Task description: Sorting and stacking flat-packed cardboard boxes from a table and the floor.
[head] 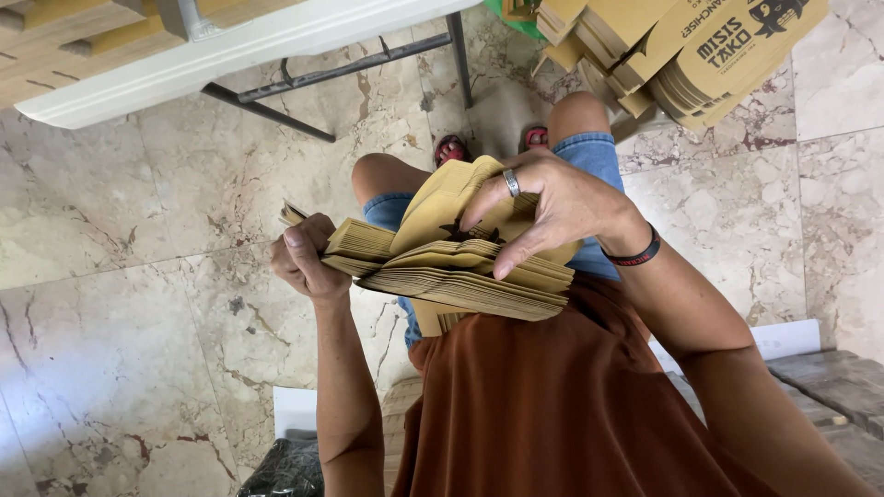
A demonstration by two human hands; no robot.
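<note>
A thick stack of flat brown cardboard box blanks (460, 276) rests across my lap. My left hand (304, 258) grips the stack's left end, fingers curled around it. My right hand (543, 207), with a ring on one finger and a dark band at the wrist, lies on top of the stack. Its fingers lift and bend the uppermost blank (442, 202), which carries a dark printed mark. I sit in an orange top and blue denim shorts.
A white folding table (212, 55) with dark metal legs stands at the upper left. A pile of folded brown printed boxes (681, 51) fills the upper right. Marble floor tiles (120, 304) lie all around. A dark bag (285, 469) sits at the bottom.
</note>
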